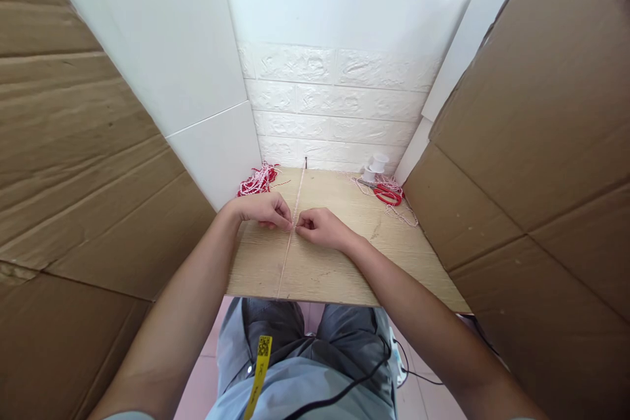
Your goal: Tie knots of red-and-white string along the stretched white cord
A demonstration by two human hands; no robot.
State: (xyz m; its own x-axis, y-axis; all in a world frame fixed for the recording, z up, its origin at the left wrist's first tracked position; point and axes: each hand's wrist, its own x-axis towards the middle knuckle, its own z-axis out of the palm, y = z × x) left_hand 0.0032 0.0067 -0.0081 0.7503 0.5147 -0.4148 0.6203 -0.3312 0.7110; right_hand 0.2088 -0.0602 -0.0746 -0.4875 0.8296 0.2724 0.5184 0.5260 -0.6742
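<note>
A thin pale pink cord point(298, 193) runs from a small dark hook point(306, 159) at the wall, down across the wooden board to its front edge. My left hand point(270, 211) is closed in a pinch at the cord from the left side. From the right, my right hand point(319, 226) pinches at the same spot, its fingertips almost meeting those of the left. Between the fingertips the cord is very thin, and any knot there is too small to make out.
Red and pink cords point(258, 179) lie heaped at the back left. Red-handled scissors point(388, 195), white spools point(378, 164) and loose cord lie at the back right. Cardboard walls point(492, 177) stand on both sides of the wooden board point(335, 275).
</note>
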